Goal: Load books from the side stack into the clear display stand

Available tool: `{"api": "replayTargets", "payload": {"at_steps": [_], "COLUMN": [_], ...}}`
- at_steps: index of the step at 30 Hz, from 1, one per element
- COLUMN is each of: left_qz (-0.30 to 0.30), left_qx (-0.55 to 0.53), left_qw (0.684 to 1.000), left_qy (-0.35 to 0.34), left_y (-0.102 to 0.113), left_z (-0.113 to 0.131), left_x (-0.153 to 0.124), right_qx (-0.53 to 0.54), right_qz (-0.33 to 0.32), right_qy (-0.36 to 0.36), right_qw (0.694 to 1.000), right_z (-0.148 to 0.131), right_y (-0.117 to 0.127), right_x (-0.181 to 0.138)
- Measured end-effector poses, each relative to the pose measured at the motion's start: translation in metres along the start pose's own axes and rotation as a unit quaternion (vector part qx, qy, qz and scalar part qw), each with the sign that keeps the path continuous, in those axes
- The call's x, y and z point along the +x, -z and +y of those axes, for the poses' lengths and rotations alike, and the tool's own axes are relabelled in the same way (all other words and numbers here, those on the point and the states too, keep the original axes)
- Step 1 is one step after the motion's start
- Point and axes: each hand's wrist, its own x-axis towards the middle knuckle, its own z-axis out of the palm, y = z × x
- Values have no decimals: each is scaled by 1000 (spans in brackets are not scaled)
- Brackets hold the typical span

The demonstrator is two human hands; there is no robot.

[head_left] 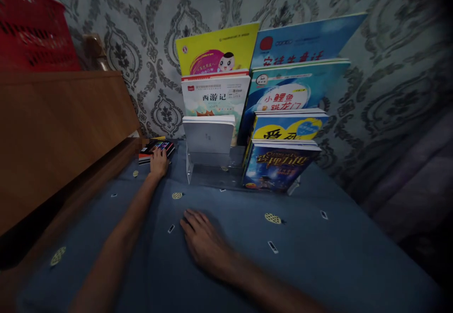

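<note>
The left hand (pixel 159 164) lies with its fingers over the top of a low stack of thin, dark-covered books with a bright, multicoloured top cover (pixel 150 149); whether the thumb pinches an edge is hidden, so I can't tell if anything is firmly gripped. The step in hand looks like getting hold of a book in that stack, and lifting one cleanly would, I judge, call for a thumb under its edge while the books beneath stay put. The right hand (pixel 207 242) rests on the dark blue cloth printed with yellow pineapples (pixel 311 266), fingers loosely curled and holding nothing, well apart from the stack. Just right of the stack stands a clear plastic tiered rack (pixel 214 175) with upright books in two columns: on the left, a plain grey paperback (pixel 208 136) in front of a white picture-covered book (pixel 214 91) and a tall yellow-green one (pixel 215 44); on the right, a dark blue paperback with gold lettering (pixel 279 166) at the front. Beyond, a brown wooden panel (pixel 63 124) stands left of the stack, below a red plastic basket (pixel 38 39), against grey patterned wallpaper (pixel 148 11)
</note>
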Motion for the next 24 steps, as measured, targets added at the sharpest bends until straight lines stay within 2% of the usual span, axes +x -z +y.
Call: {"api": "replayTargets", "payload": {"at_steps": [6, 12, 17, 24], "left_qz": [-33, -55, -57, -68], "left_qx": [54, 91, 111, 120], "left_qw": [998, 994, 989, 982], "left_qy": [0, -39, -83, -128], "left_y": [-12, -5, 11, 34], "left_z": [10, -4, -24, -52], "left_x": [32, 28, -6, -90], "right_qx": [8, 9, 21, 18], "right_qz": [-22, -10, -10, -7], "right_qy": [1, 5, -1, -1], "right_qw": [1000, 1000, 1000, 1000], "right_z": [-1, 0, 1, 2], "right_y": [4, 4, 1, -3], "right_x": [1, 0, 1, 0]}}
